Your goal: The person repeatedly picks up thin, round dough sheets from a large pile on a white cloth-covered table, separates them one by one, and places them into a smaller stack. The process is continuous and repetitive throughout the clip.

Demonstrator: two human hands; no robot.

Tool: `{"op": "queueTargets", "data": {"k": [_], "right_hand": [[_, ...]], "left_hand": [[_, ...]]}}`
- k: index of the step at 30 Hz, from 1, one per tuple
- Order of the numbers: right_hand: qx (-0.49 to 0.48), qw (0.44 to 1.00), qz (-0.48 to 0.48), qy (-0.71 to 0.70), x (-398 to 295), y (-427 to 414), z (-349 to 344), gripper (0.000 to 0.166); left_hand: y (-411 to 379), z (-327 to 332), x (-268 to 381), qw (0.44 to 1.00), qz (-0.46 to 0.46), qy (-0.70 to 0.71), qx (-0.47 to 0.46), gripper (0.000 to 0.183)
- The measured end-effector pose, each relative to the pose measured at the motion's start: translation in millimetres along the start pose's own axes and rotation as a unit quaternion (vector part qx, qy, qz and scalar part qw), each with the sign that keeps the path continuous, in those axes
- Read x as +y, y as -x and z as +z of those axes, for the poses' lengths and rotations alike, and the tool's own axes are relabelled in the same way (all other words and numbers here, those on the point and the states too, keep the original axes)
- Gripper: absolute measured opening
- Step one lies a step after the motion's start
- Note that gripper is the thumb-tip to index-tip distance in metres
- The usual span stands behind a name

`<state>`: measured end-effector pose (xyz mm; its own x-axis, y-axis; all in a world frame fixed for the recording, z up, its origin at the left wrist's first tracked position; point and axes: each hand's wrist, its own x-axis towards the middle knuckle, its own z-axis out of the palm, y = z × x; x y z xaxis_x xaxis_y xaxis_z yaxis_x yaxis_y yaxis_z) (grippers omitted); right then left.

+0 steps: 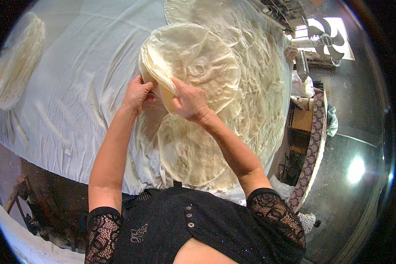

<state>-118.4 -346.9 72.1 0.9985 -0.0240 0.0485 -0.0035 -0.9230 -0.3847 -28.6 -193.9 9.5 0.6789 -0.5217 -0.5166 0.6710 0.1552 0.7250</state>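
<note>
Several thin round flatbread sheets (191, 62) lie together in front of me, their left edges lifted and folded upward. My right hand (189, 100) grips these raised edges near the lower left of the rounds. At the left side of the same sheets, my left hand (140, 94) has its fingers bent against the edge; part of them is hidden behind the dough-coloured layers. Another round sheet (193, 151) lies flat nearer to my body. More overlapping sheets (260, 85) spread out beneath and to the right.
A wrinkled white cloth (69, 82) covers the large table. On its far left stands a stack of similar flatbreads (18, 62). Beyond the table's right edge are a fan (326, 39), a wooden shelf unit (302, 120) with patterned cloth, and plastic bags (303, 85).
</note>
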Motion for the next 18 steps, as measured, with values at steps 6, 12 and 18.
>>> {"op": "queueTargets", "data": {"k": [6,12,18], "right_hand": [[-0.047,0.994,0.096,-0.027,-13.9,-29.7,-13.3,0.044],[0.018,0.981,0.095,-0.170,42.4,-46.7,-28.0,0.034],[0.005,0.806,0.158,-0.571,92.7,-42.5,-118.4,0.032]], "left_hand": [[-6.4,26.7,8.2,0.995,0.069,0.039,-0.064,0.031],[-7.1,64.9,30.4,0.992,0.081,0.010,-0.099,0.027],[-11.5,61.8,33.3,0.961,0.112,0.219,-0.128,0.037]]}}
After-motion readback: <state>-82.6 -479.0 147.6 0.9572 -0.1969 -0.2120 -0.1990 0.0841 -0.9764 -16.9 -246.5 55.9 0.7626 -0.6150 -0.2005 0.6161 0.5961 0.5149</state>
